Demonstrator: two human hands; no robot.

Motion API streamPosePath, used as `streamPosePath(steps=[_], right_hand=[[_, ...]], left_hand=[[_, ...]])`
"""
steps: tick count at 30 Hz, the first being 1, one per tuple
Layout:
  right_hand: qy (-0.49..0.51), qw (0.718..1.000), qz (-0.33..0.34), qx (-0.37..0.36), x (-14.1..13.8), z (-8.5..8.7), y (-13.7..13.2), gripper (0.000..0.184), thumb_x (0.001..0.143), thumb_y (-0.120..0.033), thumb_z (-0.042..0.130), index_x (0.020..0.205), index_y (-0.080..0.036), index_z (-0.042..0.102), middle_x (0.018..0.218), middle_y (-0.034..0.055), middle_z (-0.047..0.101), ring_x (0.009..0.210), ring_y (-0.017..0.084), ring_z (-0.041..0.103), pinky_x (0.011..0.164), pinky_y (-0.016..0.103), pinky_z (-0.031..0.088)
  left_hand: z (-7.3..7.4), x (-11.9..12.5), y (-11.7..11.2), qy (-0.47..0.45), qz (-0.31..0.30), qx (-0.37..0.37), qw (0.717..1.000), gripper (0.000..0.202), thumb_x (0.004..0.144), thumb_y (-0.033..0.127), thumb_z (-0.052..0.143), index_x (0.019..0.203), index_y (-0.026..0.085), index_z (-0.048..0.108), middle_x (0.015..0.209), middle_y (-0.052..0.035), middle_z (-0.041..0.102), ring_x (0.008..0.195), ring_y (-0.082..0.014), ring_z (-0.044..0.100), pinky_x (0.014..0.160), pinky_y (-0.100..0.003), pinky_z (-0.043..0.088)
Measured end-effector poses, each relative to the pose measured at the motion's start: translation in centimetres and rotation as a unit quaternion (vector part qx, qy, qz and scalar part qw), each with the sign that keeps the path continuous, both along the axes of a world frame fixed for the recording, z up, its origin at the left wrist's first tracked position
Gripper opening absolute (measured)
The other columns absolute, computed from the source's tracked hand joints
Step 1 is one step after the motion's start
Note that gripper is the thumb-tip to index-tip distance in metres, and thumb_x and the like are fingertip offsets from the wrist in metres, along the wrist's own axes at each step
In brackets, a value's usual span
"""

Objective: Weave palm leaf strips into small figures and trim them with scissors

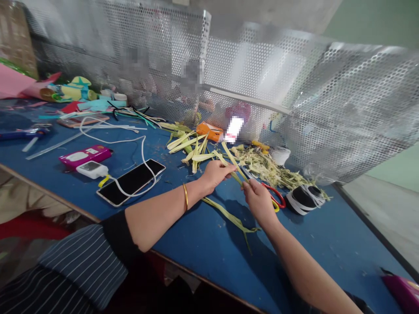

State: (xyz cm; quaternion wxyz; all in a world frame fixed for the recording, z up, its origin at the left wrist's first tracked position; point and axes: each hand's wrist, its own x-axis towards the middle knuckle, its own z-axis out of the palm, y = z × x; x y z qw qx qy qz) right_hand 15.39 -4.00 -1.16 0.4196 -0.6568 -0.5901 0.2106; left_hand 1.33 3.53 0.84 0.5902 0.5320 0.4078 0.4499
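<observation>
The bare left forearm extends toward 2 o'clock; its slender left hand pinches thumb against fingers. The bare right forearm points toward 11 o'clock; the right hand, fingers curled, sits near, at the left's 4 o'clock.

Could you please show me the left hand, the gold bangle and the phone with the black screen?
Left hand [215, 175]: head view, back of the hand.
Gold bangle [186, 197]: head view, its band.
Black-screened phone [133, 179]: head view, the screen.

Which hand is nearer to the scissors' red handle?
Right. The right hand is just left of the red handle; the left hand is farther left.
</observation>
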Motion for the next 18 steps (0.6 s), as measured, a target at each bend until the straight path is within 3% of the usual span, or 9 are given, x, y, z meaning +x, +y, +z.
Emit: streamPosePath(steps=[4,9,13,15,18], right_hand=[[-0.229,0.971,-0.072,-0.011,1.6,1.8,-0.1,0.025,0.092,-0.029,0.042,0.07,-0.022,0.05,0.062,-0.0004,0.055,0.059,0.015,0.046,0.056,0.025,0.026],[-0.333,0.934,-0.118,-0.054,3.1,2.9,0.3,0.025,0.097,-0.028,0.038,0.082,-0.02,0.057,0.071,0.0032,0.061,0.063,0.016,0.05,0.055,0.026,0.022],[-0.383,0.907,-0.151,-0.086,3.4,3.2,0.5,0.03,0.099,-0.031,0.032,0.091,-0.02,0.059,0.076,0.0058,0.064,0.068,0.018,0.057,0.055,0.027,0.021],[-0.389,0.904,-0.152,-0.096,3.4,3.3,0.5,0.031,0.1,-0.031,0.03,0.095,-0.02,0.059,0.08,0.0069,0.066,0.073,0.019,0.06,0.056,0.028,0.022],[-0.383,0.907,-0.141,-0.1,3.0,3.4,0.5,0.03,0.1,-0.032,0.031,0.097,-0.02,0.059,0.083,0.0072,0.068,0.076,0.02,0.063,0.057,0.028,0.024]], left_hand=[[0.0,-0.6,1.3,0.03,0.037,0.037,0.998,0.016,0.079,0.021,0.069,0.065,0.014,0.065,0.052,0.0029,0.055,0.046,-0.0077,0.049,0.049,-0.021,0.042],[-0.2,-1.7,2.9,0.064,0.111,0.051,0.99,0.015,0.082,0.02,0.066,0.068,0.013,0.065,0.054,0.0009,0.058,0.046,-0.0095,0.051,0.051,-0.024,0.044],[-0.4,-2.7,3.6,0.108,0.192,0.151,0.964,0.013,0.083,0.024,0.065,0.072,0.017,0.068,0.063,-0.0012,0.064,0.066,-0.0158,0.06,0.068,-0.028,0.047],[-0.3,-2.8,3.5,0.196,0.214,0.344,0.893,0.008,0.082,0.025,0.068,0.078,0.019,0.072,0.082,-0.004,0.071,0.085,-0.0196,0.063,0.083,-0.032,0.046],[-0.2,-2.1,3.2,0.28,0.137,0.527,0.79,0.014,0.079,0.031,0.073,0.088,0.021,0.074,0.092,-0.005,0.073,0.092,-0.0208,0.062,0.087,-0.034,0.045]])
